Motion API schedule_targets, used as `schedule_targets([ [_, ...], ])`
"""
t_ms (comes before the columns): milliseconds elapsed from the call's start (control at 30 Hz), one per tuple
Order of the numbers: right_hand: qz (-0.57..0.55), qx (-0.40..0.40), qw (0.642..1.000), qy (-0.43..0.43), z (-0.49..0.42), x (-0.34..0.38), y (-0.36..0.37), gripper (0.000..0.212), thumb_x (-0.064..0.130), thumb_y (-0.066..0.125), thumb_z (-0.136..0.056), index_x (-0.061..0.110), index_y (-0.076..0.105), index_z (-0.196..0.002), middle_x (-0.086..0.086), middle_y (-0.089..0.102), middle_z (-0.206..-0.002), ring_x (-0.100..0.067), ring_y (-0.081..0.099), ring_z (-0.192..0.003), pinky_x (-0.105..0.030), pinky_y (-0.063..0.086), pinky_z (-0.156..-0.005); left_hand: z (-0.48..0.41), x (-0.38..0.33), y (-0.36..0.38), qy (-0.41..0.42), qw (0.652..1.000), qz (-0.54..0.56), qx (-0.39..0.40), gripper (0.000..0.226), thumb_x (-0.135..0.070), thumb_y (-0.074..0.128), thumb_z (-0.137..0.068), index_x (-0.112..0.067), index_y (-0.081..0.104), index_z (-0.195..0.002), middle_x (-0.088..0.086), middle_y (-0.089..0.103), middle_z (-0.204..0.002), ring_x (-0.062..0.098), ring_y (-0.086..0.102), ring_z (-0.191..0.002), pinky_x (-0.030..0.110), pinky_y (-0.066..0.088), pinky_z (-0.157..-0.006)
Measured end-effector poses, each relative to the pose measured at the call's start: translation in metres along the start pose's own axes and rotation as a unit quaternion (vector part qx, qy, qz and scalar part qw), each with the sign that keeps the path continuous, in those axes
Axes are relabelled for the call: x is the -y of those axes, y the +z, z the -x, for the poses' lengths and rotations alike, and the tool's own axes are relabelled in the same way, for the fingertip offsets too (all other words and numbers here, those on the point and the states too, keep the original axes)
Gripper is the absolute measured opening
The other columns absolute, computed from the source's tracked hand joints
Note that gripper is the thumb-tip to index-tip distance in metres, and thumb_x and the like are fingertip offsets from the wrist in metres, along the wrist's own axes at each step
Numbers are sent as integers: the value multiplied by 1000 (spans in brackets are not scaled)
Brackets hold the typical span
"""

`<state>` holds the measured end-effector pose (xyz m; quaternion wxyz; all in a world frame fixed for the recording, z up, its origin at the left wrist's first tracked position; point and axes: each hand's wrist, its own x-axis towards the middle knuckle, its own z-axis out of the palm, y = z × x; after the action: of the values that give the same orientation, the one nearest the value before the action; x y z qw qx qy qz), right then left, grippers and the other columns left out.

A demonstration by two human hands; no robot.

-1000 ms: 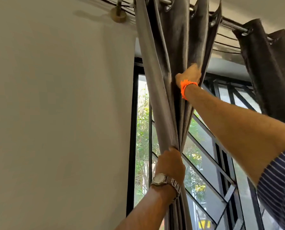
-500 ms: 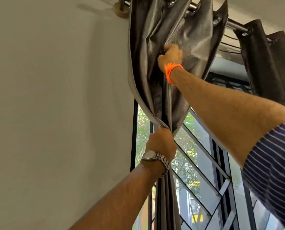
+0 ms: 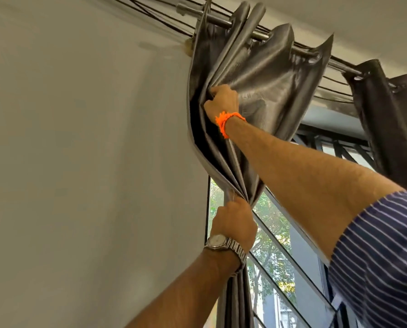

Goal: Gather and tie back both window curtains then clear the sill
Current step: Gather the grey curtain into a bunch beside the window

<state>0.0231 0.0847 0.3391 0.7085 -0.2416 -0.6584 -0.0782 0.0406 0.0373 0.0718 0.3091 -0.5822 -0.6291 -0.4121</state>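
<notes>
**Left curtain bunched, both hands on fabric**

Edges/room: grey satin-sheen eyelet curtain (image 3: 268,74) hangs from round brushed-metal rod (image 3: 217,21) close under ceiling. Its hemmed left edge runs down just beside pale matte wall (image 3: 79,162), little gap there. To the right, open glass of black-framed window w/ diagonal grille bars (image 3: 292,245) lies btwn this curtain and dark brown eyelet curtain (image 3: 387,110), which hangs well apart at far right on same rod. Thin black cables (image 3: 150,13) cross top of wall beside rod end.

Materials: curtain fabric smooth, shiny; deep soft folds fan up from a tight waist. Lower part hangs as narrow pleated column.

Hands: left hand (image 3: 233,223), steel-link watch (image 3: 217,241) on wrist, fingers curled tight round curtain's waist, fabric fully inside grip. right hand (image 3: 222,102), fuzzy orange wristband (image 3: 228,120), sits higher, near curtain's left edge. Its fingertips curl into a fold and pinch fabric; dark hollow of fold just left of knuckles. Right forearm crosses in front of window; navy white-striped sleeve (image 3: 382,256) at lower right.
</notes>
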Motion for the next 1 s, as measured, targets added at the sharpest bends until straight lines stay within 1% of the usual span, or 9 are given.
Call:
schedule_targets([
  [67,-2,24,1000,-4,26,7,-20,28,36,50,-92,22,71,-101,-5,70,-101,-25,64,-100,-44,51,-94,4,-3,4,-1,1000,4,2,30,-9,46,-93,0,47,-121,17,60,-119,36,58,-110,41,51,-86],
  [200,2,-35,999,40,60,-17,-46,52,51,30,-99,17,68,-87,-11,69,-96,-30,63,-100,-48,44,-99,13,-15,25,15,1000,17,2,32,-9,47,-92,-1,45,-123,16,61,-119,34,62,-106,40,52,-85],
  [333,139,-131,979,71,76,-73,-86,41,41,51,-89,13,66,-114,-15,65,-116,-34,46,-122,-45,34,-105,16,-28,44,27,998,53,8,52,-5,47,-90,-1,33,-139,13,67,-108,33,66,-100,39,55,-82],
  [400,149,-148,974,89,76,-102,-100,53,42,67,-79,9,55,-119,-14,58,-123,-35,44,-122,-44,35,-103,15,-34,51,21,997,69,15,52,-3,45,-89,-3,32,-139,13,67,-105,35,66,-98,41,56,-80],
  [533,120,-138,974,130,67,-140,-119,84,42,81,-71,3,41,-133,-17,43,-137,-37,42,-124,-42,38,-104,11,-37,62,21,999,45,6,59,-3,45,-90,0,22,-145,16,66,-108,38,63,-103,42,52,-80],
  [700,200,-64,964,162,50,-155,-117,83,76,55,-77,8,59,-125,-13,34,-149,-38,27,-137,-60,33,-105,10,-35,69,19,1000,4,13,68,-11,51,-94,1,13,-149,15,62,-114,36,60,-107,42,51,-84],
  [833,212,-27,960,180,46,-149,-111,56,50,61,-88,10,61,-126,-13,21,-159,-38,8,-148,-69,19,-111,8,-32,72,7,999,33,9,66,-9,53,-91,-4,20,-147,13,66,-108,34,64,-102,40,55,-81],
  [900,282,-48,953,96,48,-142,-102,36,32,58,-91,10,65,-119,-12,16,-162,-36,-1,-150,-70,9,-112,8,-32,71,1,999,41,20,68,-8,52,-91,-5,17,-149,13,66,-109,34,63,-103,41,55,-84],
  [1000,361,-95,927,-44,52,-132,-89,31,19,51,-90,5,70,-110,-15,11,-163,-36,-5,-151,-69,2,-114,10,-34,70,1,999,46,28,70,-9,51,-90,-5,14,-149,13,65,-109,33,64,-102,41,56,-84],
])
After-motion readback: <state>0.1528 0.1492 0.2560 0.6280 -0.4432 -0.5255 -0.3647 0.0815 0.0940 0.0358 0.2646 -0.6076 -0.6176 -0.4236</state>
